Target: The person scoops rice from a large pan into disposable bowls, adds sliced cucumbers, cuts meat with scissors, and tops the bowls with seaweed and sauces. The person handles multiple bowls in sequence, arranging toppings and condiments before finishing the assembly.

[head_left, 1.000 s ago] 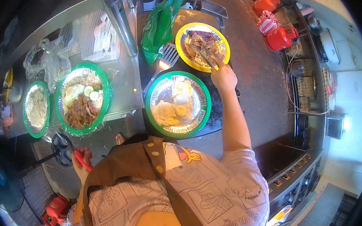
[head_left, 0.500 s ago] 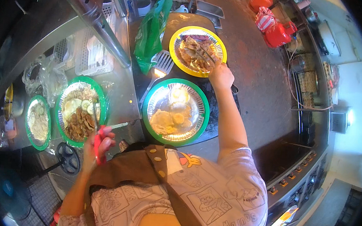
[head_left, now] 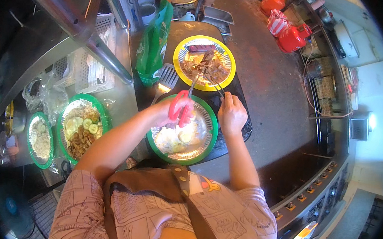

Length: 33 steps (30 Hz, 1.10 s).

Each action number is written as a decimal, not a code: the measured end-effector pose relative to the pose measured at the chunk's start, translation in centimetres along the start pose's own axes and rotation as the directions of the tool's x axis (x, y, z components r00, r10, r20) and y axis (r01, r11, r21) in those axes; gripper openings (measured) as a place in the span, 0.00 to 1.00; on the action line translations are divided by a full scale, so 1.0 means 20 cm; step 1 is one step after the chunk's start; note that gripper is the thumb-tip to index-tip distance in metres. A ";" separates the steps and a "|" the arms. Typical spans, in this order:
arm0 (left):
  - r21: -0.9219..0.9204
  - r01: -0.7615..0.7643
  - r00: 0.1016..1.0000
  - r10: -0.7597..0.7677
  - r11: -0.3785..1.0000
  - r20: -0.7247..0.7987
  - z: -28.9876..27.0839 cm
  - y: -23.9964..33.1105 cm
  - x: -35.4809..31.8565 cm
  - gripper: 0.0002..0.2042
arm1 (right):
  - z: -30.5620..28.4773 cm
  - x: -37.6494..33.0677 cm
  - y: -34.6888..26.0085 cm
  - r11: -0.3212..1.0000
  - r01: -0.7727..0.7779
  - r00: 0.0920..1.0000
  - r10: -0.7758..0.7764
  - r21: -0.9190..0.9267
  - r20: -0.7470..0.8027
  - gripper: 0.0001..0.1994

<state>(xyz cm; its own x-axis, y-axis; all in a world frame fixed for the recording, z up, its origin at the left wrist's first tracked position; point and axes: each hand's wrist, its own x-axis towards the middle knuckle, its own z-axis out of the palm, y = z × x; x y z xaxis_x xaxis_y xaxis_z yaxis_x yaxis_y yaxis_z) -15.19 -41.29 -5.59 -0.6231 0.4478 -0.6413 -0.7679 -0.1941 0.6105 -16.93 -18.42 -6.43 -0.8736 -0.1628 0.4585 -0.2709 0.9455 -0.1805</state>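
My left hand (head_left: 178,113) is closed on red-handled scissors (head_left: 174,107). Their blades reach over the near edge of a yellow-rimmed foil plate (head_left: 233,61) into its cooked meat strips (head_left: 216,71). At that plate's near right side, my right hand (head_left: 232,115) grips thin metal tongs (head_left: 220,91), whose tips touch the meat. A darker reddish piece of meat (head_left: 201,48) lies at the plate's far side. Below my left hand sits a green-rimmed foil plate (head_left: 212,144) with fried eggs (head_left: 171,138) in it, partly hidden by that hand.
A slotted metal spatula (head_left: 167,77) and a green plastic bag (head_left: 154,45) lie left of the yellow plate. On the left counter are two more green-rimmed plates (head_left: 105,112) (head_left: 51,146) of food, and a white basket (head_left: 94,83). Red gas cylinders (head_left: 294,39) stand far right; a stove (head_left: 305,195) is nearer.
My left hand has carried the scissors from the left counter plate across to the meat on the yellow plate. My right hand has drawn slightly nearer, still holding the tongs.
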 end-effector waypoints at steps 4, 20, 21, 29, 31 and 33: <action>0.083 0.006 1.000 -0.005 0.997 -0.006 0.00 0.12 0.18 0.15 | -0.07 -0.05 0.04 0.996 0.082 0.995 -0.084 -0.030 -0.046 0.12; 0.875 -0.178 0.938 0.345 0.450 0.014 -0.14 0.29 0.19 0.09 | -0.09 0.28 0.51 0.227 -0.705 0.697 0.047 0.672 0.716 0.17; 0.885 -0.158 0.945 0.328 0.438 0.006 -0.14 0.31 0.18 0.10 | -0.09 0.33 0.51 0.275 -0.707 0.684 0.030 0.652 0.729 0.15; 0.515 -0.022 0.994 -0.038 0.857 0.107 -0.08 0.29 0.12 0.20 | -0.04 0.34 0.38 0.143 -0.736 0.675 0.228 0.662 0.702 0.08; 0.504 -0.112 0.986 0.034 0.856 0.161 -0.12 0.20 0.19 0.19 | -0.02 0.31 0.30 0.069 -0.726 0.677 0.244 0.684 0.694 0.08; 0.469 -0.227 0.970 0.156 0.854 0.186 -0.05 0.16 0.25 0.16 | 0.00 0.25 0.22 0.016 -0.723 0.671 0.254 0.691 0.697 0.08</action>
<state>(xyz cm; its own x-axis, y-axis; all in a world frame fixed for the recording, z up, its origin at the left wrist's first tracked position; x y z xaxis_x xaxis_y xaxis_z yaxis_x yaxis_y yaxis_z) -20.85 -40.53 -7.27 -0.6964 0.5664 -0.4407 -0.4444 0.1417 0.8845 -22.49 -14.98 -4.85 -0.9365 -0.0652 -0.3445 0.3483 -0.0620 -0.9353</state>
